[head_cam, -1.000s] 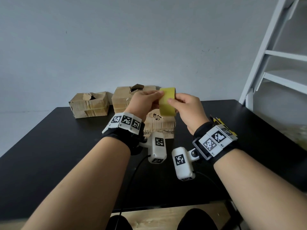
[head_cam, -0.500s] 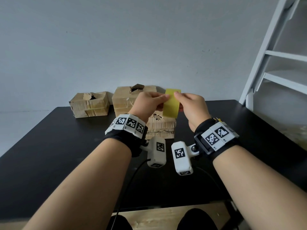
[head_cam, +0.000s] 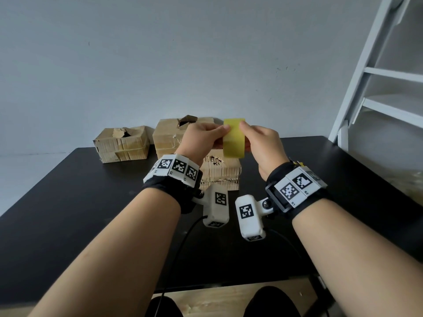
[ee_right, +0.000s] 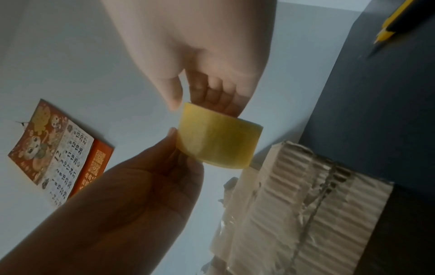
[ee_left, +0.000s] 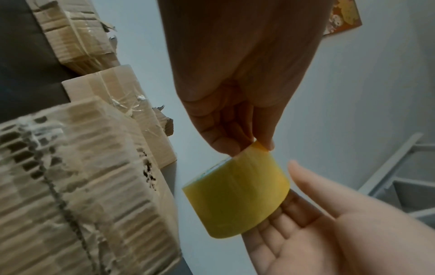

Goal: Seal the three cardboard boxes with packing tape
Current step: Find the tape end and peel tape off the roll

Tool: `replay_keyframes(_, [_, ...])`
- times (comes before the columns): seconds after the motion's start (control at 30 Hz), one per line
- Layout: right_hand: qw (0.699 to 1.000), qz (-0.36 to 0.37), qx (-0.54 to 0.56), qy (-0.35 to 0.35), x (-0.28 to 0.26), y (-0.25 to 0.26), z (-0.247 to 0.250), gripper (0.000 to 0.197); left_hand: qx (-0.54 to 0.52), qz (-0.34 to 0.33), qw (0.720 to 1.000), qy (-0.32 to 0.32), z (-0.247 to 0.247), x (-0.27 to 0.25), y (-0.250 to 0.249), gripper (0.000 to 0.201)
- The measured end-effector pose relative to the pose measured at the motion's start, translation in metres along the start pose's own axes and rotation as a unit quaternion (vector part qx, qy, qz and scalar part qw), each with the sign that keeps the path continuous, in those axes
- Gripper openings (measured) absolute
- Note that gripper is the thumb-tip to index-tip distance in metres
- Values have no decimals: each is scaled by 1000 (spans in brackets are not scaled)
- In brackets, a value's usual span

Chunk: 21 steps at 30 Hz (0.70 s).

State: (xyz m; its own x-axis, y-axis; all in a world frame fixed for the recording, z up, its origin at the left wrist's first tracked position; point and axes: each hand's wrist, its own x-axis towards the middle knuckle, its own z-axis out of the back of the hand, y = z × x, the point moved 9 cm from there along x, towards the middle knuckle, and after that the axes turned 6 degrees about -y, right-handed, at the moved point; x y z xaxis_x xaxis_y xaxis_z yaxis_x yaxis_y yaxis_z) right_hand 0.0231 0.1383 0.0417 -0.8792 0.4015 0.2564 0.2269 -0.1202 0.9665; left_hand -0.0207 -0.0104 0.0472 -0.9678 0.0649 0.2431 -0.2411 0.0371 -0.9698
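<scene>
A yellow roll of packing tape (head_cam: 234, 138) is held in the air over the front cardboard box (head_cam: 220, 173). My left hand (head_cam: 219, 131) pinches the roll's upper left edge between thumb and fingers; in the left wrist view that pinch (ee_left: 249, 147) sits at the tape's top rim. My right hand (head_cam: 246, 131) grips the roll from the right, thumb in front and fingers behind it (ee_right: 200, 106). Two more worn boxes stand at the back: one at the left (head_cam: 121, 144) and one in the middle (head_cam: 169, 136), both with torn tops.
The black table (head_cam: 68, 202) runs to a wall behind the boxes. A yellow utility knife (ee_right: 390, 24) lies on the table right of my right wrist. A white ladder frame (head_cam: 366, 76) stands at the right. A calendar (ee_right: 58, 154) hangs on the wall.
The roll has been turned between my fingers and now shows its flat outer band. Both hands rose slightly and stayed over the front box.
</scene>
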Motion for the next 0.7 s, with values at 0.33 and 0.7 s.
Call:
replay_keyframes(0.33, [996,31,-75,21,-3,0,-1,39,44,-18,999,-6,-1,1,6,12])
replay_keyframes(0.7, [987,77,-127,66,-6,10,-5,18,-4,6,1000,-9,4,3,13,24])
